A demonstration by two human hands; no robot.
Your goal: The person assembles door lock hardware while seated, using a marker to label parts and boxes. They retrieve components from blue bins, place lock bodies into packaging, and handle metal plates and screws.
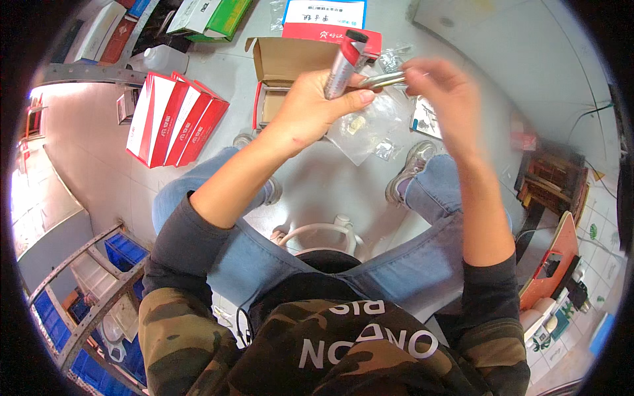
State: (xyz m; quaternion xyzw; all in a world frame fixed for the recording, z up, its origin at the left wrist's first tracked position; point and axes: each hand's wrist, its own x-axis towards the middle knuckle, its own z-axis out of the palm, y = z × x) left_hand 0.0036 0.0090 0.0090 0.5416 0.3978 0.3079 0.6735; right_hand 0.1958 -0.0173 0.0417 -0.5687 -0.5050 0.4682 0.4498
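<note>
My left hand [318,99] is closed round a silver-and-red cylinder [343,65] with a black end, which stands nearly upright out of the fist. Between its thumb and my right hand [446,92] lie slender shiny metal rods [385,80]; their exact kind is too small to make out. My right fingers, smeared by motion, pinch the rods' far end. Below the hands a clear plastic bag [360,135] with small pieces in it rests on the grey surface. Behind my left hand stands an opened cardboard box [281,58] with its brown lid raised.
Several red-and-white boxes [173,120] lean together on the left. A green-and-white box [214,18] and a white plastic jug [166,59] are at the far left. A red box [304,30] lies at the back. Blue bins [125,251] fill a metal rack at the lower left.
</note>
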